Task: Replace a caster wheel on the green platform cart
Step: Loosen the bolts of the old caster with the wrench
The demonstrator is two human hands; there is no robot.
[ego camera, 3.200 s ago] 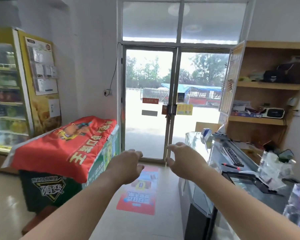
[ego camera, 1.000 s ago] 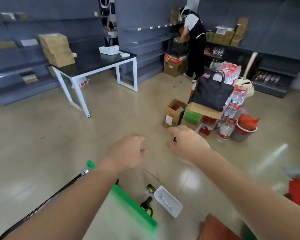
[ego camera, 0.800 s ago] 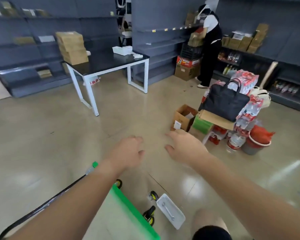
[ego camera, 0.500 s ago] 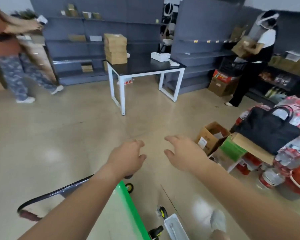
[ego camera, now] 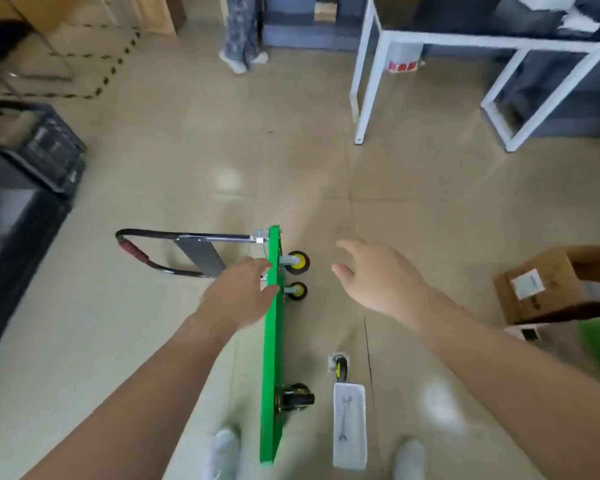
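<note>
The flat green platform cart (ego camera: pixel 272 344) is stood on its long edge on the glossy beige tiled floor (ego camera: pixel 187 174), its yellow-hubbed caster wheels (ego camera: pixel 297 263) turned rightward and its black folding handle (ego camera: pixel 160 251) lying to the left. It is judged rigid, fairly light but prone to tipping; its upper edge is best gripped. Both the left hand (ego camera: pixel 238 296) and right hand (ego camera: pixel 378 275) are held open and empty above it. A loose spare caster (ego camera: pixel 340 367) and a white tray holding a wrench (ego camera: pixel 349 424) are set just beside it; a white-framed table (ego camera: pixel 430 43) stands well apart.
</note>
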